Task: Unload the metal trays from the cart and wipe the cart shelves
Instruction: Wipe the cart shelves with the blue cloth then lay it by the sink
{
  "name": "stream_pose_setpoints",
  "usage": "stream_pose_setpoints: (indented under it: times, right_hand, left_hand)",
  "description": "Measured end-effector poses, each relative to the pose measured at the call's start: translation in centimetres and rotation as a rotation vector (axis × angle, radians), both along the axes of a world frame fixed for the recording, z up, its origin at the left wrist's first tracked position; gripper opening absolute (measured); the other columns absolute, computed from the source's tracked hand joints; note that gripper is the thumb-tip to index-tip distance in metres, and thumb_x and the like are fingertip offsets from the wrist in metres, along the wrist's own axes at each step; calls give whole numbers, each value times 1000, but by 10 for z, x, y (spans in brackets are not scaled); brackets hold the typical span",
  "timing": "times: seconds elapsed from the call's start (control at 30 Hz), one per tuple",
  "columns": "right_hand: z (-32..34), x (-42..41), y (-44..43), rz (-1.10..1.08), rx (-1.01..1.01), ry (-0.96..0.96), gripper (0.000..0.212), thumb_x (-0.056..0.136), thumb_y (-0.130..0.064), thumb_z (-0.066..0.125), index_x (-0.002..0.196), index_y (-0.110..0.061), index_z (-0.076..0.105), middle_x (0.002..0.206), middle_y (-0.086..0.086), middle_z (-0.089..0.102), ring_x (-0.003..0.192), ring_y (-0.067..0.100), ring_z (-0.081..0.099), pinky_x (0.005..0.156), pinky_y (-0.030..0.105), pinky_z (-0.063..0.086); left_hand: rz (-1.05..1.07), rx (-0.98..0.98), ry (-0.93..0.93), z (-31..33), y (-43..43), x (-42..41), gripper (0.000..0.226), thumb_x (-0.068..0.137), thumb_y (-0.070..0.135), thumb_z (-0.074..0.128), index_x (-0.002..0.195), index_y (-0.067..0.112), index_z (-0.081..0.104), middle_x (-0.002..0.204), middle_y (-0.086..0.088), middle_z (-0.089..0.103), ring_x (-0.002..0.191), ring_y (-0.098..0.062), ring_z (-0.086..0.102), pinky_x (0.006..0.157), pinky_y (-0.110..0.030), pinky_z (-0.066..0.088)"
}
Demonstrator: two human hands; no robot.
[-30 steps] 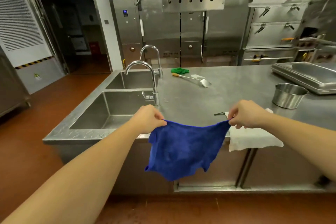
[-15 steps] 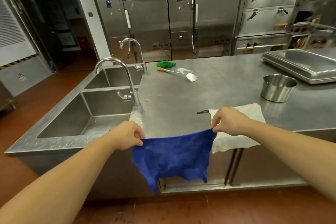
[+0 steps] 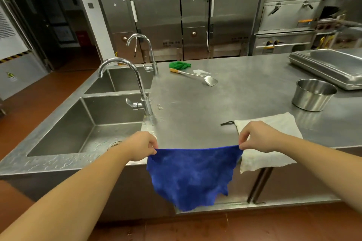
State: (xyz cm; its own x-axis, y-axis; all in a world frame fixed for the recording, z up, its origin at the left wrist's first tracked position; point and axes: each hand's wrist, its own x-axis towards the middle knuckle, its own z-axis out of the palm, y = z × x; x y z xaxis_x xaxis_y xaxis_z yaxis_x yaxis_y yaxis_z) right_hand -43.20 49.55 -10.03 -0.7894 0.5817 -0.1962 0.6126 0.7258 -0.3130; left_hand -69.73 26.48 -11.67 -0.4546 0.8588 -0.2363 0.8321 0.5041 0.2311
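Observation:
A blue cloth hangs spread in front of the steel counter's front edge. My left hand pinches its upper left corner and my right hand pinches its upper right corner, so the top edge is pulled straight between them. A flat metal tray lies on the counter at the far right. No cart is in view.
The steel counter holds a white cloth under my right hand, a round metal pot, a spatula and a green rag. A double sink with two taps is at the left. Steel cabinets stand behind.
The view has drawn closer to the counter and tilted down. Both hands still hold the blue cloth stretched, now slightly wider apart and lower against the counter edge.

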Motion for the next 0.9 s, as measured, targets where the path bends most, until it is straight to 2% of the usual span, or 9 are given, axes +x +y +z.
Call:
stream_pose_setpoints:
  times: [0.17, 0.33, 0.6, 0.7, 0.8, 0.9]
  right_hand:
    - [-10, -36, 4, -28, 16, -81, 13, 72, -21, 71, 61, -28, 70, 76, -7, 71, 78, 11, 64, 70, 28, 54]
    - [-16, -66, 17, -59, 51, -136, 18, 74, -21, 72, 60, -29, 66, 77, -8, 70, 76, 10, 61, 60, 18, 45]
    - [-35, -99, 55, -89, -20, -168, 21, 75, -20, 73, 60, -32, 64, 73, -9, 68, 74, 11, 61, 57, 16, 42]
    - [-45, -118, 78, -77, -51, -161, 14, 76, -19, 73, 65, -26, 68, 74, -4, 69, 71, 13, 59, 55, 16, 42]
    - [-57, -134, 100, -87, -94, -132, 8, 76, -17, 74, 69, -21, 72, 69, -8, 65, 65, 4, 55, 50, 11, 37]
    - [-76, -148, 118, -107, -135, -99, 20, 74, -13, 73, 59, -25, 68, 62, -7, 64, 60, 8, 56, 50, 16, 39]
  left_hand:
    - [-58, -18, -84, -20, 20, -48, 20, 91, 12, 55, 107, 15, 67, 96, 0, 65, 85, -13, 52, 70, -19, 36]
    - [-102, -32, -158, -38, 39, -83, 22, 90, 11, 58, 109, 16, 68, 107, -3, 66, 89, -14, 53, 74, -19, 38]
    - [-121, -82, -192, -53, 77, -116, 25, 84, 6, 62, 105, 17, 69, 102, -2, 67, 88, -16, 58, 77, -25, 48]
    - [-55, -54, -183, -60, 89, -127, 25, 83, 4, 61, 101, 19, 70, 99, 0, 66, 86, -14, 57, 70, -20, 44]
    - [-14, -54, -168, -68, 102, -136, 25, 83, 3, 59, 100, 19, 70, 103, -1, 67, 83, -12, 55, 57, -11, 38]
    - [22, -43, -159, -75, 116, -143, 24, 84, 2, 59, 99, 18, 70, 101, 1, 66, 83, -10, 54, 54, -8, 36]
